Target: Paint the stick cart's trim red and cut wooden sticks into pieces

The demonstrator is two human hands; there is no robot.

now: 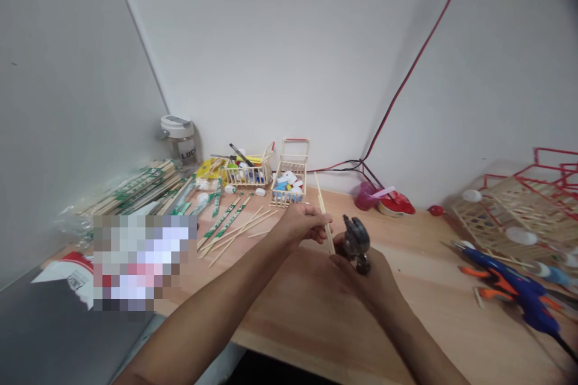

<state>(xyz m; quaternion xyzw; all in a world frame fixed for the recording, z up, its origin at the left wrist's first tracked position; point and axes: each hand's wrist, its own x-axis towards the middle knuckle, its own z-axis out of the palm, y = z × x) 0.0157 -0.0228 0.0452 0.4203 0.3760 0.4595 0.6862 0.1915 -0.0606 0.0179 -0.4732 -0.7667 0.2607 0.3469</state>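
Bare forearms point(217, 307) reach across a smooth plywood desk point(289, 331); I log a blue-and-orange plastic glue gun point(510, 286) off to the right. Left hand point(301, 222) is nearly closed, pinching a thin wooden stick point(325, 216) upright, which steadies it just beside a dark metal hand tool point(356, 243). Curled around that tool's lower part, right hand point(365, 280) grips it; its exact type I cannot tell from here.

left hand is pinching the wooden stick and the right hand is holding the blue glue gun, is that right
Not quite: the right hand holds a small dark metal tool, not the glue gun. The blue glue gun lies on the desk off to the right, as the head view shows. The left hand does pinch the wooden stick.
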